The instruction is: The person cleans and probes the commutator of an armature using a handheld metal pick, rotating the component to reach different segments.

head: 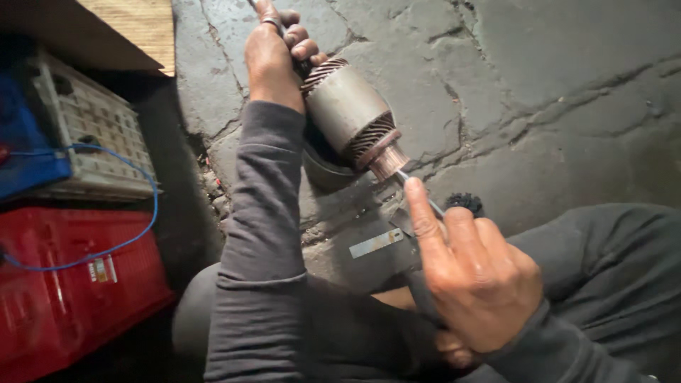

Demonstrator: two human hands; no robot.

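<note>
The left hand (273, 57) is gripping the motor armature (351, 120) by its far shaft, while the right hand (479, 280) is pinching a thin metal blade (418, 191) against the copper commutator (389, 162) — cleaning apparently underway, not finished.

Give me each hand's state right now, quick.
Left hand: closed on the armature's shaft end.
Right hand: closed on a thin metal tool, its tip at the commutator.

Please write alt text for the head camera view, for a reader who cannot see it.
A person's left hand holds a motor armature by its shaft while the right hand presses a thin metal tool against its copper end. Below is cracked stone floor; a red crate sits at left.
</note>
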